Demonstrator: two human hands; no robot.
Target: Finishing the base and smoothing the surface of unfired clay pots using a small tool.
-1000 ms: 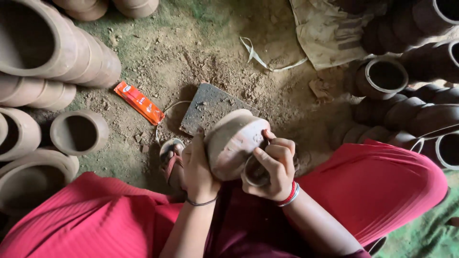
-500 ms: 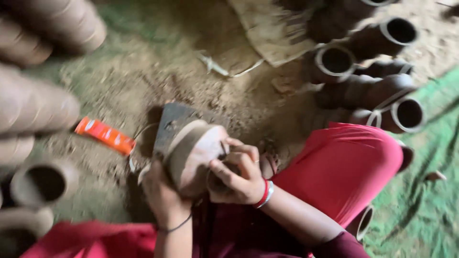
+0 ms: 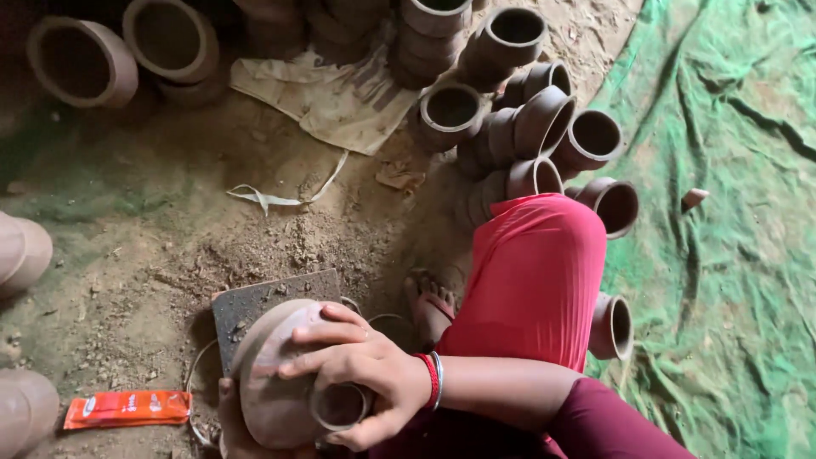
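Clay cups [image 3: 544, 127] are lying stacked well beyond the round clay pot [image 3: 272, 382], an orange wrapper [image 3: 127, 409] resting just left of it. A dark slab [image 3: 272, 302] is sitting behind it on the dirt floor [image 3: 170, 246]. The right hand [image 3: 361, 374] is spreading its fingers [image 3: 327, 336] over the smooth brown pot, gripping its neck; the left hand [image 3: 228, 425] is supporting it underneath, mostly hidden.

The left hand [image 3: 234, 416] is almost wholly hidden under the pot [image 3: 276, 382]; only a bit of it shows at the pot's lower left, so its grip cannot be told. The pot's underside is cut off by the bottom edge. The right hand [image 3: 361, 374] covers part of the pot's neck, and its palm is out of sight. Two jars [image 3: 21, 255] at the left edge are cut off. The foot [image 3: 429, 306] is half hidden behind the red knee [image 3: 531, 272].
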